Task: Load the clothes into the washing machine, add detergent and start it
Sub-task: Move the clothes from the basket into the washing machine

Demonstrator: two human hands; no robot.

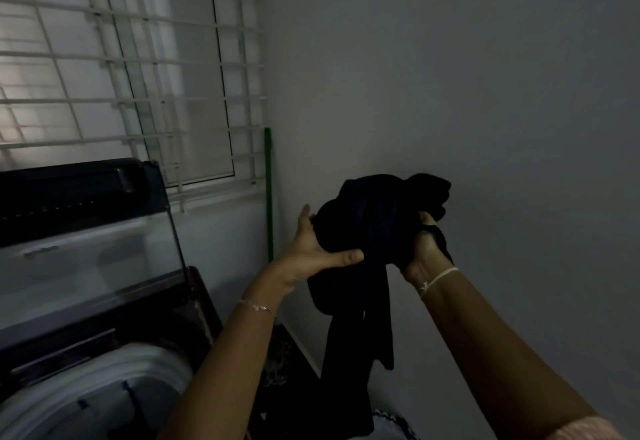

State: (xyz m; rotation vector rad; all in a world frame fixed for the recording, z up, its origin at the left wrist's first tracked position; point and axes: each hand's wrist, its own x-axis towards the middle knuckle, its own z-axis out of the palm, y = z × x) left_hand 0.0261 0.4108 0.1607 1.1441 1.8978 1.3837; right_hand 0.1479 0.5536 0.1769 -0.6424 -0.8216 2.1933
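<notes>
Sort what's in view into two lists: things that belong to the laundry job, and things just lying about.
For the job:
- dark garment, bunched, held up by left hand and right hand
- washing machine, lid raised

Just about:
- green pole in the corner
- window grille

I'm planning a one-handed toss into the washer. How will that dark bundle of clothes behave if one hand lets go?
The dark bundle of clothes looks floppy: a long tail already hangs limp below the left hand and right hand. Released on one side, it would probably unroll and dangle. It seems light, since both hands hold it raised. It could snag on the washing machine rim.
</notes>
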